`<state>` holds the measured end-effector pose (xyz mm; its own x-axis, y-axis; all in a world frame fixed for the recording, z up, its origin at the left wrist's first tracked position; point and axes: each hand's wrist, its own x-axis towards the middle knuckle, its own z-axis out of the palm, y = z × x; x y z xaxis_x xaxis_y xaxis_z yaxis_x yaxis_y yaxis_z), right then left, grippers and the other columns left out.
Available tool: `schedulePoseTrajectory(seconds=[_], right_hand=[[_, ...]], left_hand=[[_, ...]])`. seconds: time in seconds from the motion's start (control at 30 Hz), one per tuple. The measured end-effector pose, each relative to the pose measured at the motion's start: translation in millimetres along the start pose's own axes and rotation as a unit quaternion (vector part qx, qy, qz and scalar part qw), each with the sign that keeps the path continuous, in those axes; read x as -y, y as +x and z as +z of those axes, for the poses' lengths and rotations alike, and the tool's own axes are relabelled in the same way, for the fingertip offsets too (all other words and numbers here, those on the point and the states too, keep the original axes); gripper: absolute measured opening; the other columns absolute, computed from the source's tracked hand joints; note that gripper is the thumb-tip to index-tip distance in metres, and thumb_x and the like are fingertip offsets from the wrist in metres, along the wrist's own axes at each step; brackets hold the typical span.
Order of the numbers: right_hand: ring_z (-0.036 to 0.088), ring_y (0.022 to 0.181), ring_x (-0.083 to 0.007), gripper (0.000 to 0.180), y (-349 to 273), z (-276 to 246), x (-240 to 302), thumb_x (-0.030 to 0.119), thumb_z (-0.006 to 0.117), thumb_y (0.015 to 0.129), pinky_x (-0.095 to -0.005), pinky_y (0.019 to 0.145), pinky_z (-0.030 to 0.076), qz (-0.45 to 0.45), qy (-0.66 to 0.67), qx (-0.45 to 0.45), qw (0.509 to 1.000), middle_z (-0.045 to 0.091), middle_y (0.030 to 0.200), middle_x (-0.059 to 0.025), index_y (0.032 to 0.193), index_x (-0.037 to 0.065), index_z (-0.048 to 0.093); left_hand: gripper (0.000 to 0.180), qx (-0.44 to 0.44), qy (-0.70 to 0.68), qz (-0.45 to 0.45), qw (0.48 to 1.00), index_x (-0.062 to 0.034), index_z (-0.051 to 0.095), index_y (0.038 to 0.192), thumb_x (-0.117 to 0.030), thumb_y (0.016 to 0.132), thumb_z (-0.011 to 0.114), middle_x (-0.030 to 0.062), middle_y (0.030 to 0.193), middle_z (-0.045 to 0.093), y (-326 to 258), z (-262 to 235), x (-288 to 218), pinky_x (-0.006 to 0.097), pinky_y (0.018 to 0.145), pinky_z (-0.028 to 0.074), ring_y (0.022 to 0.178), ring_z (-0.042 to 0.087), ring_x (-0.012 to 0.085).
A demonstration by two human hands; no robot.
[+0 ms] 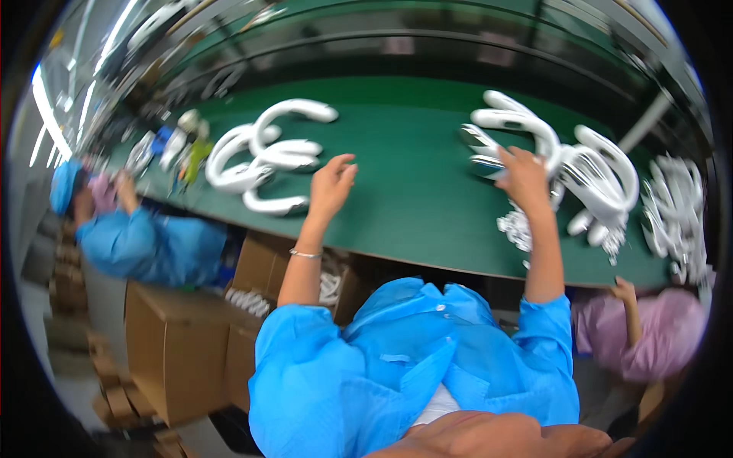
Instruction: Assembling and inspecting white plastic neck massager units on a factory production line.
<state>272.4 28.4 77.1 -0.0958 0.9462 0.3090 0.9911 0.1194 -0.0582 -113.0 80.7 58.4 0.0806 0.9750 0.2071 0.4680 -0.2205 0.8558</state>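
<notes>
U-shaped parts, white, smooth [286, 156]: several, overlapping loosely, just left of the left grip [345, 169]; ends mostly point toward it. 
Second group, same kind [548, 141]: beyond and beside the right grip [505, 168], one slim piece at its fingertips, contact unclear. 
Curved parts, heaped [599, 187]: right of the right grip, overlapping.

The white hoops [286, 157] on the left looked like smooth, glossy plastic, and the white loops [599, 187] on the right had the same hard sheen. The little pieces [515, 230] near the table's front edge looked pale and shiny, too blurred to tell metal from plastic. The green tabletop [412, 214] appeared smooth, with a dull, low gloss. The person's blue smock [305, 374] was thin, creased cloth with a faint shine; a co-worker's pink smock [649, 336] looked like soft, wrinkled fabric. The bracelet [305, 253] resembled polished metal. The brown box [183, 351] was matt cardboard.
</notes>
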Motion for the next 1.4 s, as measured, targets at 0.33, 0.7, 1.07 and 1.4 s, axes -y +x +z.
schedulePoseTrajectory(seconds=[0.33,0.7,1.07,1.4], right_hand=[[0.058,0.102,-0.0325,0.044,-85.6,-43.9,4.9,0.007,0.068,0.076,-0.0389,0.089,0.044,0.043,0.168,-0.113,0.978,0.062,0.11,-0.0158,0.119,0.004,0.058],[0.062,0.091,-0.0325,0.028,-138.6,-27.4,-35.8,-0.002,0.062,0.075,-0.0378,0.077,0.05,0.145,0.171,-0.131,0.966,0.065,0.099,-0.0161,0.103,0.002,0.064],[0.058,0.095,-0.0282,0.035,-128.8,9.1,-52.8,-0.006,0.054,0.071,-0.0367,0.08,0.049,0.101,-0.005,-0.082,0.992,0.06,0.113,-0.0124,0.103,0.003,0.064],[0.056,0.084,-0.0286,0.016,-120.9,20.4,-57.8,-0.001,0.053,0.073,-0.0386,0.073,0.048,0.127,-0.031,-0.11,0.985,0.059,0.09,-0.0106,0.088,0.002,0.057]], left_hand=[[0.03,-0.285,0.476,0.008,0.832,-0.0034,0.059,0.101,-0.022,0.078,0.067,0.018,0.086,0.064,49.6,-123.6,33.1,0.047,0.065,0.05,0.077,0.063,0.0377],[0.031,-0.177,0.52,-0.121,0.827,-0.0027,0.064,0.097,-0.03,0.083,0.059,0.0194,0.094,0.067,153.8,-163.8,105.8,0.048,0.075,0.051,0.089,0.064,0.0379],[0.023,0.054,-0.206,-0.149,0.966,-0.0061,0.043,0.104,-0.024,0.093,0.053,0.0099,0.074,0.057,74.3,-27.6,-15.7,0.034,0.046,0.053,0.053,0.061,0.0208],[0.031,0.339,-0.444,-0.27,0.784,-0.0008,0.044,0.115,-0.009,0.088,0.055,0.0126,0.085,0.06,-30.7,127.2,-45.7,0.031,0.055,0.057,0.065,0.064,0.0207]])
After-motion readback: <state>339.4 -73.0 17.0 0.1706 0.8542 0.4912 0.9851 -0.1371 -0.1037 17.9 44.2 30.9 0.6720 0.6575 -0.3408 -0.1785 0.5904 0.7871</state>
